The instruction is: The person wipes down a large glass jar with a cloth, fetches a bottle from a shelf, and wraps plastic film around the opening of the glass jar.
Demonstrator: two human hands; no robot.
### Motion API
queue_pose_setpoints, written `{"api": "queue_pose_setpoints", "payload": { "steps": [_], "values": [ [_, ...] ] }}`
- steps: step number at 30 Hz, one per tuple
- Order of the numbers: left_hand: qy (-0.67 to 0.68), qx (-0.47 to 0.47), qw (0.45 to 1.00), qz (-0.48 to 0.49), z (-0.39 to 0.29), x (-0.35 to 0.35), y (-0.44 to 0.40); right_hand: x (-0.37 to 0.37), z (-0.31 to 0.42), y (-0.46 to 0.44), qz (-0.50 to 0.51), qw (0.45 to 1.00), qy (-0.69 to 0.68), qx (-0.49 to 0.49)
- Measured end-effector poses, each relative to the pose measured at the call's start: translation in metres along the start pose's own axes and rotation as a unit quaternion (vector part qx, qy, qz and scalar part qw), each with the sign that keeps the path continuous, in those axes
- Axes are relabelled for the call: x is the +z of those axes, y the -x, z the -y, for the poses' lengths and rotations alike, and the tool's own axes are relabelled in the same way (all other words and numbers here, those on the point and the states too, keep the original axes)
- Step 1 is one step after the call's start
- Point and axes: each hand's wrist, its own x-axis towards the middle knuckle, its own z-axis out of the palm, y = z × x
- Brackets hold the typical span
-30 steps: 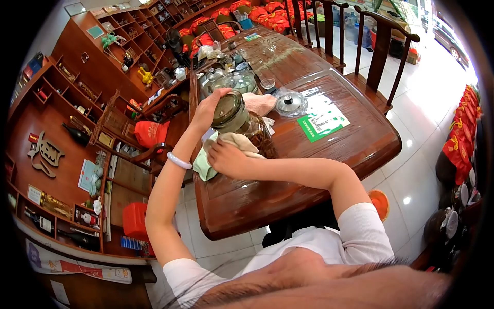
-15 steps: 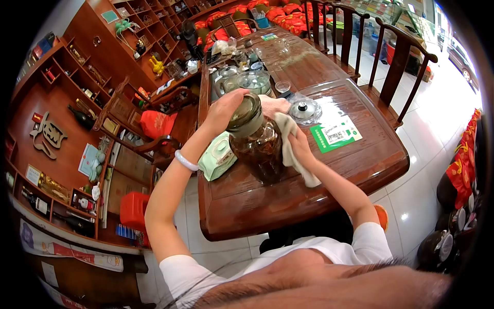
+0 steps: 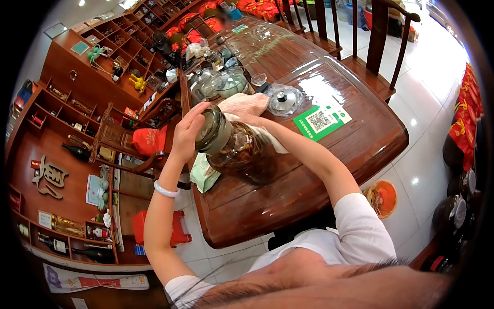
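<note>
The glass jar [image 3: 244, 154] stood near the tabletop's near left corner, its lid [image 3: 217, 129] lying just right of the left hand [image 3: 188, 133]. Those fingers lay close together against the lid's edge; whether they clamped could not be told. The jar's long axis ran from that hand down and rightward toward the near edge; whether it tilted was unclear. The right hand [image 3: 251, 120] reached around the far side, nearer the shoulder, its fingers hidden, beside 1 pale cloth [image 3: 271, 140]. The glossy wooden tabletop [image 3: 309, 185] bore 1 green packet [image 3: 205, 174] at the left edge and 1 pink towel [image 3: 244, 104] beyond the jar. Shelves [image 3: 69, 139] rose leftward; pale tiles [image 3: 419, 170] spread rightward.
</note>
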Motion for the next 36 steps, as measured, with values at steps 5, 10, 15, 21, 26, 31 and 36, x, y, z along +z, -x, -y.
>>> {"api": "queue_pose_setpoints", "payload": {
  "steps": [5, 10, 15, 21, 26, 31, 36],
  "values": [
    [0.002, -0.008, 1.0, -0.005, 0.001, 0.0, 0.0, 0.018, -0.06, 0.069, -0.145, 0.989, -0.006, -0.026],
    [0.06, -0.015, 0.997, -0.037, 0.001, 0.002, 0.004, 0.035, -0.027, 0.169, -0.211, 0.966, 0.137, 0.067],
    [-0.154, 0.091, 0.922, -0.343, 0.008, 0.028, 0.035, 0.077, -0.022, 0.24, -0.238, 0.969, -0.059, -0.002],
    [0.123, -0.047, 0.965, -0.228, 0.011, 0.169, 0.179, 0.105, -0.015, 0.25, -0.232, 0.931, -0.281, -0.019],
    [0.397, -0.27, 0.807, -0.342, 0.009, 0.2, 0.199, 0.132, 0.017, 0.258, -0.089, 0.936, 0.223, -0.259],
    [0.415, -0.216, 0.746, -0.474, 0.018, 0.141, 0.186, 0.084, 0.013, 0.23, -0.094, 0.944, 0.055, -0.312],
    [0.399, -0.141, 0.785, -0.453, -0.013, 0.094, 0.128, 0.047, -0.011, 0.207, -0.236, 0.951, -0.019, -0.197]
  ]
}}
